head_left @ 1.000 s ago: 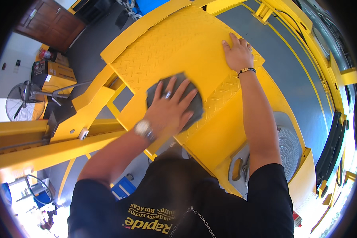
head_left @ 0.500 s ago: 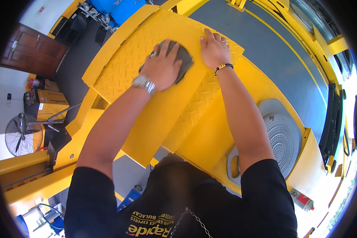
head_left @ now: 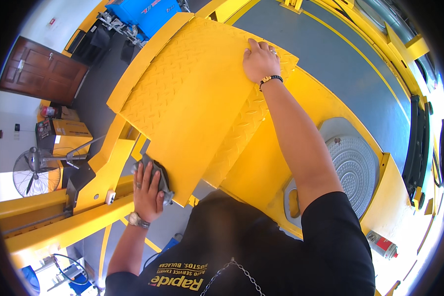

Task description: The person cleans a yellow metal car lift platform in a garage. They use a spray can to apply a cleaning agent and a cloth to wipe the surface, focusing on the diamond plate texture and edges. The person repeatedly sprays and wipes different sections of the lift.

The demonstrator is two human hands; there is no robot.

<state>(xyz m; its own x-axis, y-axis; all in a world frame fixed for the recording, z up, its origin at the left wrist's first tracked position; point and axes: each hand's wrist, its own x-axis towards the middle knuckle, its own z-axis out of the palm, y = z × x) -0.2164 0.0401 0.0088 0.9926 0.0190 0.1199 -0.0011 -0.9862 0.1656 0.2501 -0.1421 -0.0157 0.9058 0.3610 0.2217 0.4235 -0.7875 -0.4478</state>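
A dark grey cloth [head_left: 163, 180] lies at the near left edge of a yellow metal ramp plate [head_left: 192, 113], partly over its rim. My left hand [head_left: 147, 192], wearing a ring and a metal watch, presses down on the cloth with its fingers stretched across it. Most of the cloth's underside is hidden. At the plate's far right edge rests my right hand [head_left: 261, 61], palm down and holding nothing, its fingertips reaching the rim. A dark beaded bracelet circles that wrist. Raised tread patterns flank the plate's smooth middle band.
A round grey turntable plate [head_left: 352, 172] sits in the yellow runway to the right, near a spray can [head_left: 382, 245]. On the left are a fan [head_left: 34, 170], a yellow-black box [head_left: 69, 135] and a brown door [head_left: 42, 71]. A blue machine [head_left: 145, 15] stands beyond the plate.
My left hand has swept the cloth from the plate's middle toward me and left, to the near edge. My right hand stays by the far edge, its fingers now closer together.
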